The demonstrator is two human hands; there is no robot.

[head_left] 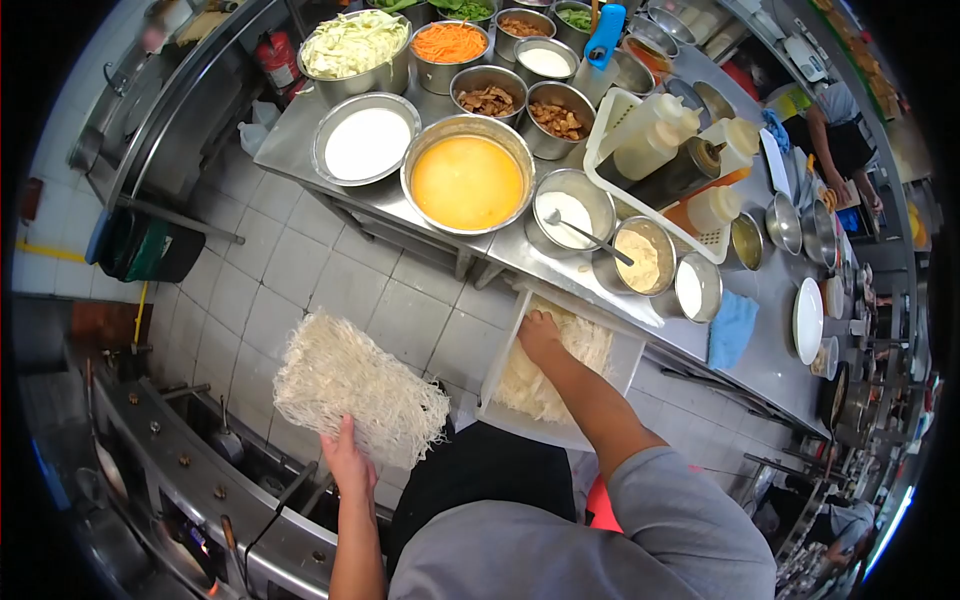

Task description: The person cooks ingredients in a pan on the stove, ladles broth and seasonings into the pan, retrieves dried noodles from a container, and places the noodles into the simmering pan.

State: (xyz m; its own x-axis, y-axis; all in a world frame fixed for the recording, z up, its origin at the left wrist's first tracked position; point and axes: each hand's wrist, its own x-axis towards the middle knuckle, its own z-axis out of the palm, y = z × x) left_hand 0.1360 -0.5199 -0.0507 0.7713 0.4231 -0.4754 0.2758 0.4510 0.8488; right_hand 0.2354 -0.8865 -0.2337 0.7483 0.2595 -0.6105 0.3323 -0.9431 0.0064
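Note:
My left hand (pixel 349 459) is closed on the near edge of a flat slab of dried rice noodles (pixel 350 385), thumb on top. The pale, tangled slab hangs over the tiled floor, between the stove and the counter. My right hand (pixel 541 334) reaches into a pulled-out white drawer (pixel 628 358) under the counter. Its fingers curl onto more dried rice noodles (pixel 570 365) near the drawer's far left corner, and the fingertips are partly hidden.
On the steel counter (pixel 292 152) stand a bowl of orange liquid (pixel 468 182), a bowl of white powder (pixel 367 139), shredded carrot (pixel 450 43), and a basket of squeeze bottles (pixel 650 148). A stove (pixel 215 490) runs along my left. Another person's arm (pixel 826 150) shows across the counter.

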